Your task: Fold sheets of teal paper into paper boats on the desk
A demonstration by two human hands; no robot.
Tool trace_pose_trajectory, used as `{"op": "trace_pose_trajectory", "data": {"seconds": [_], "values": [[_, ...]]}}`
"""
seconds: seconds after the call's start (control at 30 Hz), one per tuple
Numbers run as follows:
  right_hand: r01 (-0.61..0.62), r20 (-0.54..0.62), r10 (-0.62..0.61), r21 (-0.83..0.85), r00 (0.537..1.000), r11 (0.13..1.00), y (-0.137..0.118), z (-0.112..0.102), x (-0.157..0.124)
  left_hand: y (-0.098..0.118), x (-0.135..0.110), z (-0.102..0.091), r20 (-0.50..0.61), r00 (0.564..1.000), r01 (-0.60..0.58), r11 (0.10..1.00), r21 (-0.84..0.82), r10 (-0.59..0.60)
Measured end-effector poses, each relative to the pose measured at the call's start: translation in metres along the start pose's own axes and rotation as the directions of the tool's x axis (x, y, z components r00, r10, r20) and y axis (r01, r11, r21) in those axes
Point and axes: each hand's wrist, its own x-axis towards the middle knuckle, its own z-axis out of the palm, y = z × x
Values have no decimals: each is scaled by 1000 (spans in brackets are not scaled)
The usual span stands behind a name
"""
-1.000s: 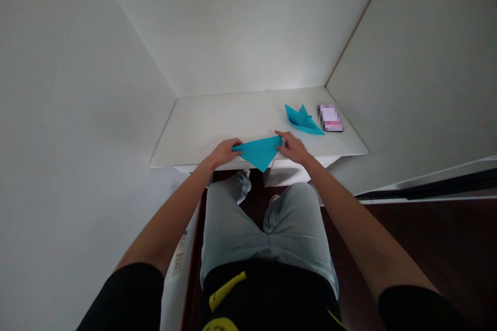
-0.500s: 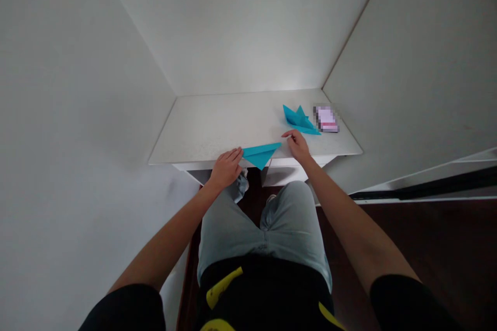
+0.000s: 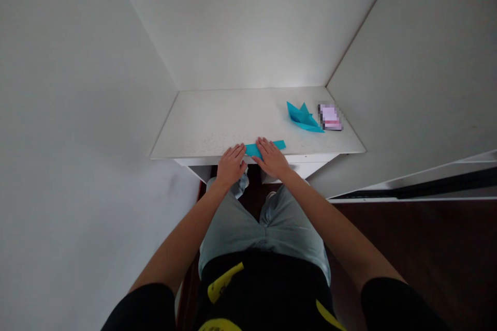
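A folded sheet of blue paper [image 3: 267, 147] lies as a narrow flat strip at the front edge of the white table [image 3: 217, 124]. My left hand [image 3: 232, 165] and my right hand [image 3: 271, 159] rest side by side on it, palms down, and hide its middle. Farther back, to the right, stands a folded blue paper boat [image 3: 303, 118]. Next to the boat lies a pixelated flat object [image 3: 330, 117] in lilac and pink, too blurred to identify. Neither hand touches the boat or this object.
White walls [image 3: 248, 20] close in the table at the back and both sides. Below its front edge are my legs in pale grey-green trousers [image 3: 264, 222]. A dark wooden floor [image 3: 407, 258] shows to the right.
The blue paper has gone from a triangle to a narrow strip. My hands have moved closer together and now lie on top of it.
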Motion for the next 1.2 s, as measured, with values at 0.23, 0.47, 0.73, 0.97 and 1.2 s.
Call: {"op": "trace_pose_trajectory", "data": {"seconds": [0.23,0.47,0.73,0.97,1.2], "values": [[-19,17,20,-42,1000,999,67,-33,-39,-3,2,2,-13,1000,22,998,-63,-23],[22,-63,-17,69,998,997,79,-43,-43,-1,11,-16,53,993,105,993,-53,-102],[-232,-108,276,307,955,923,93,-57,-7,-24,51,-25,117,935,356,892,-278,-336],[-225,-136,272,285,953,932,98,-45,1,-23,54,-5,4,958,280,939,-201,-285],[-119,-124,128,75,984,990,89,-44,-8,-21,26,-4,36,999,12,1000,-10,-12]]}}
